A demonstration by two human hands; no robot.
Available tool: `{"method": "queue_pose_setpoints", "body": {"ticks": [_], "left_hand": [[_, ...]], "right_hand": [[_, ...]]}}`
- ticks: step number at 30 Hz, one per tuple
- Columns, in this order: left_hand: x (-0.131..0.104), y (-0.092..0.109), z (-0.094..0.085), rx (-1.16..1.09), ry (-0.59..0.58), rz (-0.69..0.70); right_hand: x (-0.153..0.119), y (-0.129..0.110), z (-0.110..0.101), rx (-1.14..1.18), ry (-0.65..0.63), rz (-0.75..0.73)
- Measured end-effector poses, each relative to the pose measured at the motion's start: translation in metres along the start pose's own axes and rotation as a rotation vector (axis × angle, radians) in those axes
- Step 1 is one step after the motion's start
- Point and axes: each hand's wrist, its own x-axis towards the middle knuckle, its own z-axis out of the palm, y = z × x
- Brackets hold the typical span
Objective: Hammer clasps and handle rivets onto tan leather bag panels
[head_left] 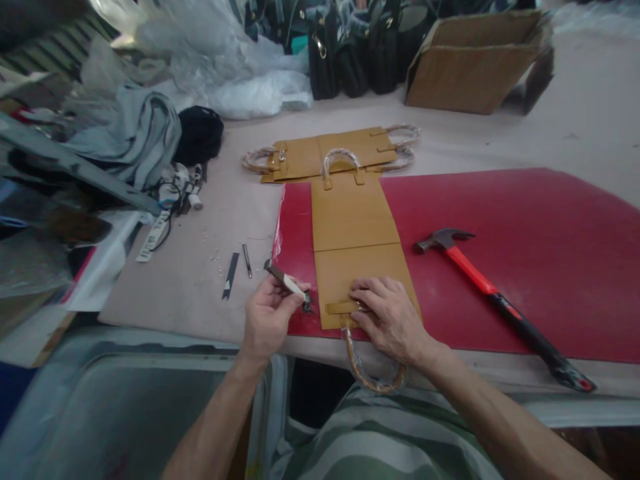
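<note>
The left hand [267,317] is pinching a small tool [292,285] between closed thumb and fingers, just left of the near end of the tan panel [356,220]. The right hand [393,317] is resting half-curled on that end, touching the strap [336,308]; whether it is gripping, I cannot tell. The panel is lying across the red mat [525,233], left of a hammer [470,269].

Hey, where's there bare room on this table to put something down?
The widest free patch is the red mat right of the hammer. Another is the pale tabletop between that mat and the cardboard box. It's crowded around the left hand, right hand and tan panel, and at the far left, where grey cloth is piled.
</note>
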Motion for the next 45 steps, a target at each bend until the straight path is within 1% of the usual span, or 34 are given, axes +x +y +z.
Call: {"method": "queue_pose_setpoints", "body": {"ticks": [2, 5, 8, 12, 14, 16, 22, 29, 35, 41, 45], "left_hand": [[-0.008, -0.004, 0.013, 0.039, -0.035, 0.074], [-0.015, -0.009, 0.020, 0.038, -0.070, 0.134], [-0.016, -0.012, 0.017, 0.065, -0.116, 0.186], [-0.017, -0.017, 0.010, 0.232, -0.188, 0.270], [-0.019, -0.019, 0.009, 0.288, -0.197, 0.311], [-0.021, -0.020, 0.009, 0.295, -0.195, 0.344], [-0.017, -0.022, 0.012, 0.299, -0.233, 0.357], [-0.013, -0.023, 0.014, 0.348, -0.246, 0.376], [-0.013, -0.022, 0.017, 0.346, -0.283, 0.431], [-0.010, -0.017, 0.019, 0.433, -0.295, 0.465], [-0.007, -0.013, 0.018, 0.452, -0.316, 0.467]], "right_hand": [[0.000, 0.000, 0.000, 0.002, -0.009, 0.008], [0.000, 0.000, 0.000, -0.003, -0.020, 0.013], [-0.001, 0.000, 0.000, -0.005, -0.027, 0.015], [-0.001, 0.000, 0.000, 0.001, -0.039, 0.021], [0.000, 0.000, -0.001, 0.005, -0.037, 0.021], [-0.001, 0.000, -0.001, 0.006, -0.034, 0.019], [-0.001, 0.001, -0.001, 0.007, -0.029, 0.016], [-0.001, 0.001, 0.000, 0.023, -0.009, 0.002], [-0.001, 0.003, 0.002, 0.021, -0.001, -0.004], [-0.002, 0.002, 0.000, 0.035, 0.005, 0.000], [-0.003, 0.002, 0.000, 0.029, 0.015, -0.002]]}}
